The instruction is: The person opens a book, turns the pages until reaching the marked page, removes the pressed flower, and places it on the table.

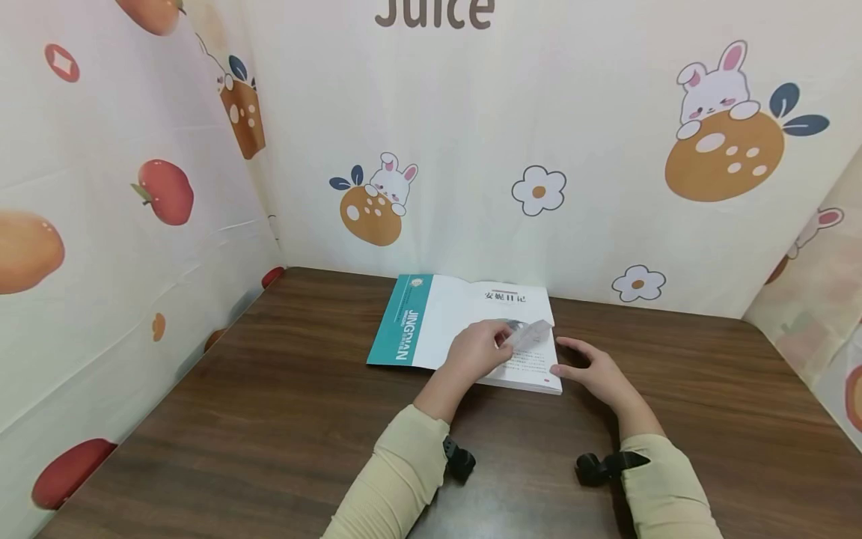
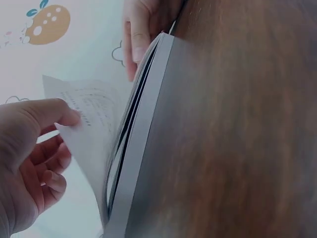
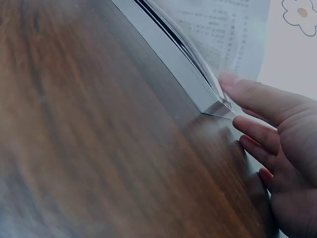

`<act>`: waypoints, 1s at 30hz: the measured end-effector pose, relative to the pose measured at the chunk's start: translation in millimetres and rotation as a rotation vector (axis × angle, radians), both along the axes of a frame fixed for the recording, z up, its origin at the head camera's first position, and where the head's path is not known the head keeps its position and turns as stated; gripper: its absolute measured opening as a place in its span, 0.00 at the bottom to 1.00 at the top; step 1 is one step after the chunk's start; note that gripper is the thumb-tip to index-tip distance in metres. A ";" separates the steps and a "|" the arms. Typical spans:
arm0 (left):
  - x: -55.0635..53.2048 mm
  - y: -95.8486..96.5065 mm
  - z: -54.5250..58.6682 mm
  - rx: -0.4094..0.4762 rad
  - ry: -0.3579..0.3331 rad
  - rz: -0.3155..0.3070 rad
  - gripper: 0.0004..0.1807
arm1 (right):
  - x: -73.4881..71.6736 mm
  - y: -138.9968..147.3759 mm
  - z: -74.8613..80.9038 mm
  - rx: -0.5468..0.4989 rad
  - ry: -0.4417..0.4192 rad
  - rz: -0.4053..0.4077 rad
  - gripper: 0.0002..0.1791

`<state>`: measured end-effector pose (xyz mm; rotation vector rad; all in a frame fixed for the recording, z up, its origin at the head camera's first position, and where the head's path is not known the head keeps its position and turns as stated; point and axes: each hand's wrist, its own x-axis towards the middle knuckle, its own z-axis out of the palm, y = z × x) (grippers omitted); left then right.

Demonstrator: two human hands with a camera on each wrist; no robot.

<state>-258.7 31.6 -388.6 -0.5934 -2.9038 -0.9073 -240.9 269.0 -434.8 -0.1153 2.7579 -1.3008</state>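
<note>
An open book [image 1: 447, 303] lies near the table's back edge, its teal cover flap [image 1: 393, 329] folded out to the left. The left hand [image 1: 474, 348] reaches over it and pinches a lifted page [image 1: 532, 335]. In the left wrist view that page [image 2: 91, 141] curves up from the page block, thumb on its printed side. At the book's right edge is the right hand [image 1: 599, 374], fingers apart. The right wrist view shows its thumb [image 3: 247, 91] touching the page edges near the corner, with the other fingers [image 3: 257, 134] lower, beside the corner.
The brown wooden table [image 1: 256, 419] extends around the book on the left, right and front. Behind it hangs a pale curtain [image 1: 465, 150] printed with rabbits, fruit and flowers. Another printed curtain [image 1: 101, 299] borders the left side. Black straps with small devices [image 1: 461, 460] are on both wrists.
</note>
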 end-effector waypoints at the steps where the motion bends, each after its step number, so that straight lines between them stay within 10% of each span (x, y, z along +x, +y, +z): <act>1: 0.3 0.0 1.7 0.013 0.002 0.010 0.08 | -0.3 -0.1 0.4 0.012 -0.001 0.002 0.42; 30: -8.9 -37.5 29.3 0.301 0.112 0.171 0.11 | 0.3 -2.2 -0.7 -0.008 -0.015 -0.003 0.43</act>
